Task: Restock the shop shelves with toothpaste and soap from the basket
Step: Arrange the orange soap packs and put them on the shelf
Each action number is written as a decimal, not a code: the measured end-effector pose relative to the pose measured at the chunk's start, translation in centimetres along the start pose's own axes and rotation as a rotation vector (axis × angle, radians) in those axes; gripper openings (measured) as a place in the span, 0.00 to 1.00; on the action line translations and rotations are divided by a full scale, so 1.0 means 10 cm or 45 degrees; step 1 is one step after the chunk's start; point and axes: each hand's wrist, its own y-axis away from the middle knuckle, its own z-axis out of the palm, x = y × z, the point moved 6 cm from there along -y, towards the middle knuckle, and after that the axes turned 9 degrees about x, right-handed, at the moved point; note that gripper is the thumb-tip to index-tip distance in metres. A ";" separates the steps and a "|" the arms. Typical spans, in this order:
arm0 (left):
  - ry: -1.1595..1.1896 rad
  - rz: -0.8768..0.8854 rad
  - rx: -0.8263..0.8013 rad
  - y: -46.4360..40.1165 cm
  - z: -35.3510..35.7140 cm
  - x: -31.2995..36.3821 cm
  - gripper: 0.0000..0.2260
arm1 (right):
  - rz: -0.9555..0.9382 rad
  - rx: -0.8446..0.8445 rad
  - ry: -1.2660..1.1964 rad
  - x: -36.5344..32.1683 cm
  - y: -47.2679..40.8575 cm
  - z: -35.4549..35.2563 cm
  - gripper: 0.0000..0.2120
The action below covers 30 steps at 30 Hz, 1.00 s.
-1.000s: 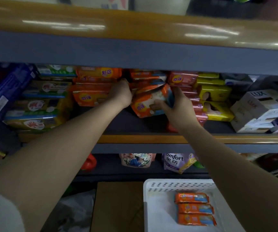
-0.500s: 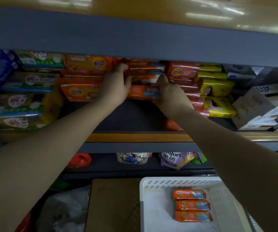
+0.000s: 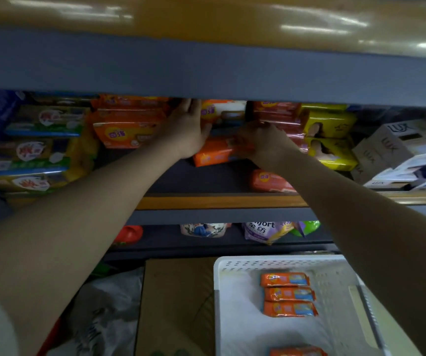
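Both arms reach into the middle shelf (image 3: 217, 202). An orange soap pack (image 3: 213, 153) lies in the gap between the stacks of orange soap packs (image 3: 129, 124) and red ones (image 3: 276, 111). My right hand (image 3: 264, 143) grips this pack at its right end. Fingers straight, my left hand (image 3: 188, 124) touches the stacked packs just above the pack's left end. Below, the white basket (image 3: 222, 283) holds several orange soap bars (image 3: 287, 294).
Green and yellow packs (image 3: 39, 147) fill the shelf's left, yellow packs (image 3: 330, 140) and white Lux boxes (image 3: 399, 147) its right. A red soap pack (image 3: 268, 180) lies near the shelf's front edge. The upper shelf (image 3: 206, 62) hangs low overhead. A cardboard box (image 3: 176, 304) stands beside the basket.
The orange pack has gone deeper and lower into the gap. My left hand let go of it and opened against the stack above; my right hand still holds its right end.
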 end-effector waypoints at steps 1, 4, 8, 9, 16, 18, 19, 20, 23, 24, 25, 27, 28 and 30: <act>0.013 -0.018 -0.024 -0.01 0.01 0.01 0.30 | 0.004 0.011 0.069 0.01 0.01 0.01 0.17; 0.060 -0.008 0.019 0.03 -0.03 0.05 0.30 | 0.053 0.079 0.082 -0.01 0.03 0.00 0.15; 0.018 0.267 0.203 0.36 -0.20 0.26 0.21 | 0.056 0.349 -0.157 0.00 0.23 -0.19 0.13; 0.019 0.353 0.253 0.49 -0.24 0.35 0.18 | 0.055 0.473 -0.200 0.05 0.38 -0.28 0.12; 0.174 0.714 0.158 1.54 0.06 1.15 0.11 | 0.293 0.538 -0.437 0.78 1.90 -0.01 0.10; 0.249 0.712 0.017 1.84 0.35 1.34 0.11 | 0.371 0.309 -0.491 0.99 2.31 0.34 0.08; 0.277 0.702 -0.091 2.00 0.53 1.42 0.11 | 0.404 0.158 -0.502 1.09 2.51 0.53 0.07; 0.305 0.679 -0.220 2.15 0.72 1.49 0.12 | 0.436 -0.018 -0.506 1.16 2.70 0.72 0.07; 0.322 0.523 -0.627 2.56 1.40 1.61 0.22 | 0.506 -0.554 -0.518 1.33 3.27 1.29 0.14; 0.279 0.463 -0.728 2.66 1.60 1.61 0.23 | 0.504 -0.677 -0.523 1.35 3.43 1.43 0.16; 0.224 0.408 -0.809 2.75 1.80 1.60 0.21 | 0.476 -0.775 -0.520 1.36 3.58 1.56 0.19; 0.117 0.345 -0.944 2.90 2.18 1.57 0.15 | 0.367 -0.927 -0.486 1.34 3.77 1.78 0.22; 0.067 0.332 -0.981 2.96 2.35 1.55 0.15 | 0.321 -0.967 -0.476 1.33 3.83 1.88 0.22; -0.035 0.314 -1.002 3.05 2.62 1.50 0.16 | 0.280 -0.997 -0.470 1.33 3.86 2.04 0.23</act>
